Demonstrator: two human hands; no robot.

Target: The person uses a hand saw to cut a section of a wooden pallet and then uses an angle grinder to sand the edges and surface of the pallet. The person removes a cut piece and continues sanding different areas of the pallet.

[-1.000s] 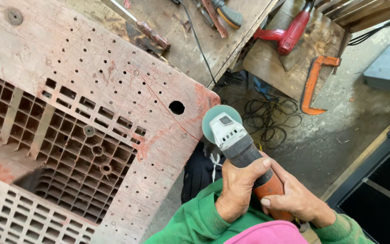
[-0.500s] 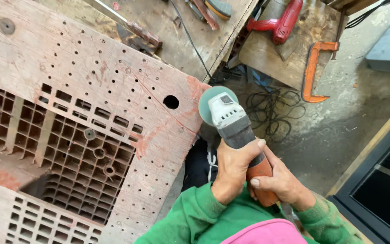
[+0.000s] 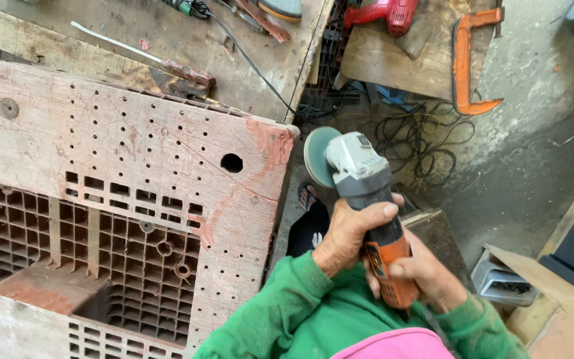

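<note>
Both hands hold an angle grinder [image 3: 367, 199] with a grey head and an orange body. My left hand [image 3: 348, 234] wraps the front of the body, just behind the head. My right hand [image 3: 426, 276] grips the orange rear end. The grinder's disc [image 3: 315, 157] stands on edge, close to the right corner of a worn reddish plastic pallet [image 3: 134, 173], not visibly touching it. The pallet has a round hole [image 3: 231, 162] near that corner and a broken-out grid section lower left. Green sleeves cover both arms.
A wooden workbench [image 3: 167, 40] behind the pallet carries a chisel-like tool [image 3: 187, 72] and a cable. An orange clamp [image 3: 468, 60] and a red power tool [image 3: 383, 13] lie on a board at the top right. Tangled cords [image 3: 420, 139] lie on the concrete floor.
The grinder and both hands have shifted slightly up and to the right in view; the disc stays beside the pallet's right corner. The grip is the same.
</note>
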